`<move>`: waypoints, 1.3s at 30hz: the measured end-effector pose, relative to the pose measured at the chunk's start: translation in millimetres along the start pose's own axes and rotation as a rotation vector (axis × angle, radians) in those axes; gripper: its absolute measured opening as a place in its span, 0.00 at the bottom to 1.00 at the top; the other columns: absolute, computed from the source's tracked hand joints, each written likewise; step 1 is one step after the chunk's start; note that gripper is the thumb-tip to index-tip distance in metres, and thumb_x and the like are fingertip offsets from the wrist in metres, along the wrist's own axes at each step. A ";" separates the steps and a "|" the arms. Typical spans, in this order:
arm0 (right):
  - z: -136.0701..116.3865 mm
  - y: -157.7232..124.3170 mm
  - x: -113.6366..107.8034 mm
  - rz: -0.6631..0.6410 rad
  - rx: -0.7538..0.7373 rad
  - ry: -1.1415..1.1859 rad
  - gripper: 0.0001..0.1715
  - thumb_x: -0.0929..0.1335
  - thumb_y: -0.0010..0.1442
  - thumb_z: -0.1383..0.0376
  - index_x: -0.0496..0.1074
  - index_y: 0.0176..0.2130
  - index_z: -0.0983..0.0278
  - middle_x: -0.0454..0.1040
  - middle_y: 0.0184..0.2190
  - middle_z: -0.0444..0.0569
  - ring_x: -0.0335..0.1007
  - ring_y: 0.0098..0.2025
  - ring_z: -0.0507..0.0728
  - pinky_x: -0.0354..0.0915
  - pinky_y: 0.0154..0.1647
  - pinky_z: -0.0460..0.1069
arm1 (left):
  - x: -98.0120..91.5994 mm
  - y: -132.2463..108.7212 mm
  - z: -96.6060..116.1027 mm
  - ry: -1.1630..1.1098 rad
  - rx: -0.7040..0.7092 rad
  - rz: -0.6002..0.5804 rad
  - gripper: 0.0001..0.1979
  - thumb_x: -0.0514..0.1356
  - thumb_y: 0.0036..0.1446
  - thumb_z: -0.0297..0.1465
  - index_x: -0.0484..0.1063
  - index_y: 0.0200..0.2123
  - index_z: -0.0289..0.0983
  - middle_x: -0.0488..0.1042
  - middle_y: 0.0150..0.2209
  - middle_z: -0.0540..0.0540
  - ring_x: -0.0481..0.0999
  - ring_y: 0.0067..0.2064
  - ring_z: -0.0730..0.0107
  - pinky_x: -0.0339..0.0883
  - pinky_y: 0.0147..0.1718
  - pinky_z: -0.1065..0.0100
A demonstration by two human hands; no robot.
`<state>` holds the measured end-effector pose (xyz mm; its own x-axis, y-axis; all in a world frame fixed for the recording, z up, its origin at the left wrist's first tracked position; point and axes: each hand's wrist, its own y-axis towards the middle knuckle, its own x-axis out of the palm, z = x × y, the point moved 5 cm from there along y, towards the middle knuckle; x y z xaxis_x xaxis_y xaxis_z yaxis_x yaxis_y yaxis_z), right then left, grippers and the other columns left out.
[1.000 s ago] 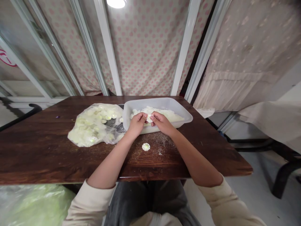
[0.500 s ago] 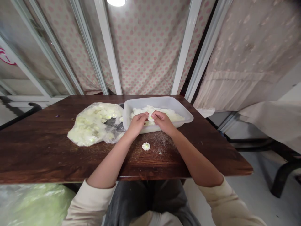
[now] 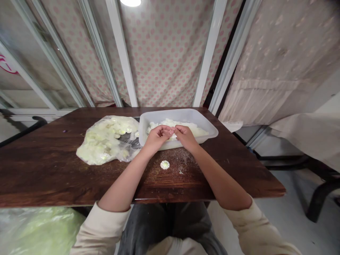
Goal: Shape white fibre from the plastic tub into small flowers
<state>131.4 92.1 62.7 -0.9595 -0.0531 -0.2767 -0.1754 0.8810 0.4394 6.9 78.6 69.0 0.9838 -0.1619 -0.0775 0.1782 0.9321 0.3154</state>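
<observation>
My left hand [image 3: 158, 137] and my right hand [image 3: 186, 137] meet over the near side of a translucent plastic tub [image 3: 179, 114]. Between their pinched fingers is a small white artificial flower [image 3: 173, 136], mostly covered by the fingertips. Loose white pieces [image 3: 195, 130] heap up inside the tub. Just in front of the tub, a single white flower with a pale yellow-green centre [image 3: 165, 164] lies on the dark wooden table [image 3: 111, 184].
A clear plastic bag [image 3: 99, 140] of similar pale flowers lies open left of the tub. Small crumbs [image 3: 181, 172] are scattered near the table's front edge. A bag with yellow-green contents [image 3: 47, 230] sits below at the left. Curtained glass panels [image 3: 164, 53] stand behind.
My left hand's fingers have shifted right and closed in against my right fingertips, covering more of the held flower. The bag, tub and loose flower have stayed put.
</observation>
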 end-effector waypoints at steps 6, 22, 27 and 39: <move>-3.2 -2.2 2.0 -0.065 -0.012 0.032 0.24 0.63 0.54 0.48 0.56 0.21 0.63 0.53 0.16 0.39 0.49 0.20 0.47 0.49 0.22 0.45 | -6.9 1.7 -3.3 -0.001 0.008 0.098 0.11 0.61 0.45 0.36 0.68 0.29 0.35 0.66 0.22 0.52 0.63 0.24 0.78 0.58 0.26 0.72; 1.0 1.8 -4.5 0.033 -0.042 0.008 0.20 0.64 0.53 0.50 0.62 0.25 0.64 0.58 0.20 0.41 0.53 0.24 0.49 0.56 0.26 0.45 | -21.0 7.8 -15.0 0.080 0.022 0.248 0.12 0.61 0.43 0.32 0.62 0.30 0.36 0.63 0.28 0.53 0.62 0.27 0.79 0.57 0.29 0.73; 1.8 2.2 -2.2 -0.013 -0.055 -0.016 0.21 0.61 0.56 0.50 0.57 0.24 0.63 0.53 0.21 0.41 0.51 0.25 0.49 0.56 0.27 0.45 | -20.8 7.0 -15.1 0.176 -0.010 0.273 0.12 0.58 0.48 0.35 0.65 0.36 0.36 0.67 0.41 0.46 0.67 0.36 0.74 0.61 0.35 0.70; -7.1 0.3 -2.5 0.007 -0.053 0.024 0.27 0.63 0.52 0.48 0.50 0.18 0.63 0.46 0.18 0.40 0.44 0.23 0.48 0.45 0.24 0.46 | 3.5 -0.6 1.4 0.052 0.059 -0.093 0.13 0.60 0.47 0.39 0.69 0.32 0.36 0.70 0.30 0.49 0.66 0.32 0.75 0.59 0.34 0.71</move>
<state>132.2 89.2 69.5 -0.9657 -0.0590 -0.2529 -0.1796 0.8551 0.4863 10.3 77.0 69.8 0.9607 -0.2285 -0.1579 0.2714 0.8929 0.3593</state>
